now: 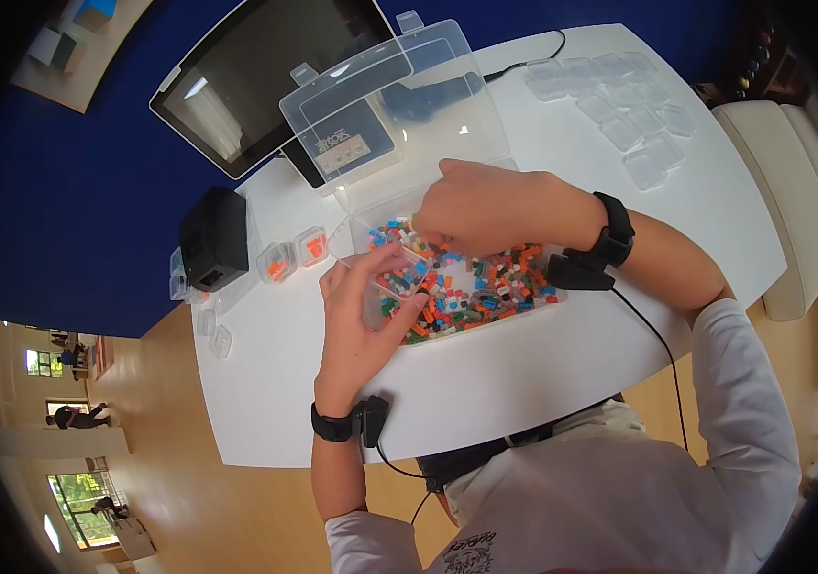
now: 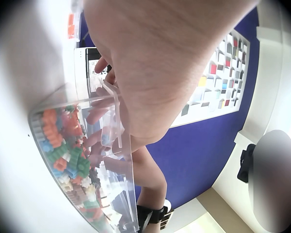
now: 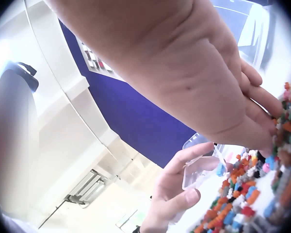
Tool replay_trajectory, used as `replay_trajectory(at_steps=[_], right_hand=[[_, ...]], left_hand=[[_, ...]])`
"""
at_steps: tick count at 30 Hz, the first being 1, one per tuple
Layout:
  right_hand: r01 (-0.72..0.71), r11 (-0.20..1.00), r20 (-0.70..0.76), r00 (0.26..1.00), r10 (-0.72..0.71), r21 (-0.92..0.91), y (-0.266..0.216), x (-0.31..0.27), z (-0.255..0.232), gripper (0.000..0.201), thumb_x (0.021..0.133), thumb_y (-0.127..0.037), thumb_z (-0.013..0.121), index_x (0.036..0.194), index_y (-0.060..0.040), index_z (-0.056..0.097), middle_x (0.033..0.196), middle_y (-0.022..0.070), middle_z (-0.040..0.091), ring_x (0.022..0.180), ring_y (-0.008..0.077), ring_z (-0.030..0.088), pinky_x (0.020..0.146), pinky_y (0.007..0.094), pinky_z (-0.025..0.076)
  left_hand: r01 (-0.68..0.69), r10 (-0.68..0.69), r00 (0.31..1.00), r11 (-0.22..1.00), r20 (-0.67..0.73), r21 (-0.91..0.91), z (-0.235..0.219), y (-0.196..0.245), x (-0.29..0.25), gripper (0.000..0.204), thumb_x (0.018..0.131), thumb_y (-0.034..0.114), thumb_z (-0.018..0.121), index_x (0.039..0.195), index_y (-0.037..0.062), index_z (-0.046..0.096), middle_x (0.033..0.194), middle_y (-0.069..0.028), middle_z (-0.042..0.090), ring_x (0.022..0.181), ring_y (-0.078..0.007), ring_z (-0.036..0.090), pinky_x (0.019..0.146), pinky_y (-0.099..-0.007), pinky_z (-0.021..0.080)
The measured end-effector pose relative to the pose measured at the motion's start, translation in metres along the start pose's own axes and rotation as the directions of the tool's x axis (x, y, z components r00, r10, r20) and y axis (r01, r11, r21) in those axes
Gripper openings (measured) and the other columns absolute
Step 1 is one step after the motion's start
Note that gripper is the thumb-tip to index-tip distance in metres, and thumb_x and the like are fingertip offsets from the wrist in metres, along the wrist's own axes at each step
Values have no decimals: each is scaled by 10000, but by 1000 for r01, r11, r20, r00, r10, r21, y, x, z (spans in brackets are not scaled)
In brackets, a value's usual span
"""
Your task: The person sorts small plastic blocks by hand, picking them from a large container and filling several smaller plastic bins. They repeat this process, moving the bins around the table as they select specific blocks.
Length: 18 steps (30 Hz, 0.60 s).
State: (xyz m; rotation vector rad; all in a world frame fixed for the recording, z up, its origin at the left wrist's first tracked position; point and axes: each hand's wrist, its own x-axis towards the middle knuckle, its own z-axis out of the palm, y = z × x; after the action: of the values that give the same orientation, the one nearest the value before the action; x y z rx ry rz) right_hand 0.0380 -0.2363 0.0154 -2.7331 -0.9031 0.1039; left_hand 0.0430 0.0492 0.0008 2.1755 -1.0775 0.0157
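Observation:
A large clear plastic bin (image 1: 535, 306) holds many small colourful building bricks (image 1: 505, 292). Over its left side, my left hand (image 1: 356, 311) grips a small clear plastic box (image 3: 199, 172) between thumb and fingers, its hinged lid standing up. My right hand (image 1: 500, 206) reaches into the bin from the far right, fingers bent downward. In the right wrist view its fingertips are down among the bricks (image 3: 242, 199); whether they pinch one I cannot tell. A bare patch of the bin's floor shows in the middle of the bricks.
Small boxes with orange bricks (image 1: 311, 247) stand left of the bin, near a black device (image 1: 213, 237). Several clear boxes (image 1: 643, 158) lie at the far right. Behind the bin rise a clear case lid (image 1: 447, 57) and a monitor (image 1: 256, 77). Cables hang from both wrists.

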Motion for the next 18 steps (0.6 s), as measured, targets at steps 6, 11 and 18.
replay_trajectory(at_steps=[6, 11, 18], right_hand=[[-24, 993, 65, 998, 17, 118, -5, -1, 8, 21, 952, -121, 790, 967, -124, 777, 903, 70, 773, 930, 285, 744, 994, 421, 482], [-24, 998, 116, 993, 16, 60, -11, 0, 3, 37, 959, -144, 795, 965, -112, 779, 934, 78, 781, 919, 304, 752, 1021, 438, 493], [17, 1000, 1, 1000, -17, 23, -5, -2, 19, 120, 933, -123, 822, 1038, -97, 770, 963, 94, 786, 963, 336, 765, 1041, 486, 509]], left_hand=[[-11, 11, 1000, 1000, 2, 17, 0, -1, 0, 667, 923, 160, 926, 1546, 101, 697, 1332, -76, 863, 1296, -265, 704, 1256, -485, 344], [-41, 41, 999, 999, -1, 21, 1, -2, 0, 659, 924, 148, 942, 1531, 87, 695, 1337, -42, 821, 1270, -255, 647, 1218, -444, 360], [-10, 10, 1000, 1000, -4, 22, 0, -1, 0, 669, 924, 151, 924, 1552, 105, 698, 1332, -67, 862, 1284, -257, 704, 1239, -469, 368]])
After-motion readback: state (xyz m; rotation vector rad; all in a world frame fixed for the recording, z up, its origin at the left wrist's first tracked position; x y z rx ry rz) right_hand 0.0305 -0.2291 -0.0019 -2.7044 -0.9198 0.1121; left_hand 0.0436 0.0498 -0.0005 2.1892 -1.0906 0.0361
